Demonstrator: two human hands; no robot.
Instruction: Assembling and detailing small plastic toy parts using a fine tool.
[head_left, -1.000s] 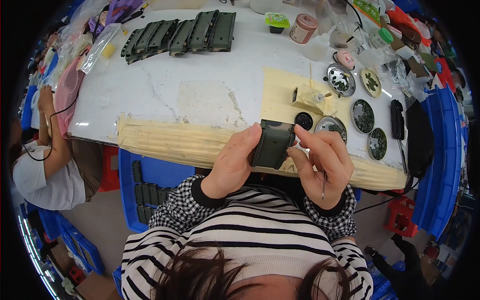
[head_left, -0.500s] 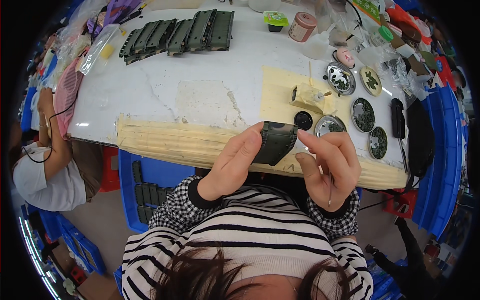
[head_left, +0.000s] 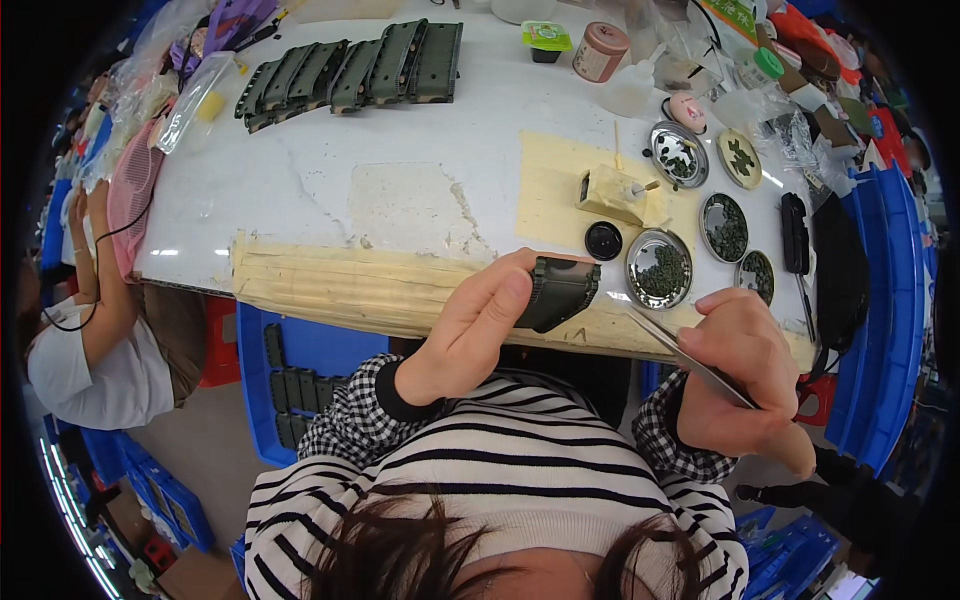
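Observation:
My left hand (head_left: pixel 468 325) grips a dark green camouflage plastic part (head_left: pixel 562 293) between thumb and fingers, above the taped front edge of the table. Its fingers behind the part are hidden. To the right, my right hand (head_left: pixel 740 365) is closed round metal tweezers (head_left: pixel 662 336), whose tips point up and left toward the part and stay apart from it. Whether the tips hold anything is too small to tell. Just beyond them is a round metal dish (head_left: pixel 661 302) of tiny dark green pieces. A black round cap (head_left: pixel 603 241) lies beside the dish.
More dishes, among them a metal one (head_left: pixel 704 215), stand at right. A tape-wrapped block (head_left: pixel 608 195) holds a small bottle. Several green camouflage parts (head_left: pixel 395 65) lie at the back left. A blue bin (head_left: pixel 258 385) sits below the table edge. Another person's arm (head_left: pixel 115 270) is at far left.
My right hand has moved right and down, away from the part, and the tweezers have swung round to point forward. My left hand still holds the part, now tilted slightly differently.

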